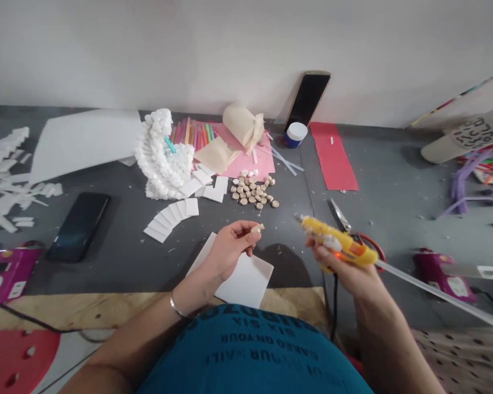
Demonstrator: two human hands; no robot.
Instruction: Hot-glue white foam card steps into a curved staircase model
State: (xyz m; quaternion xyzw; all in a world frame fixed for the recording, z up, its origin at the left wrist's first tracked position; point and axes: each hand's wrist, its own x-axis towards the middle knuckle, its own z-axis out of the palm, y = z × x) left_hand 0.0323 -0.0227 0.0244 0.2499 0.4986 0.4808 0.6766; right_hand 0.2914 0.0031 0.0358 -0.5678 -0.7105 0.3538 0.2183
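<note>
Yellow glue gun (347, 238) sat in right hand (347, 272), fingers clamped round it; left hand (231, 244) pinched small beige piece (257, 227) by fingertips, probably keeping a face exposed.

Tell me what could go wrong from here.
The glue gun in the right grip shows a red glow, so it may be hot and could burn the left grip, which pinches a small piece. The scissors lie close by and might get knocked. The loose beige discs could scatter if bumped.
</note>
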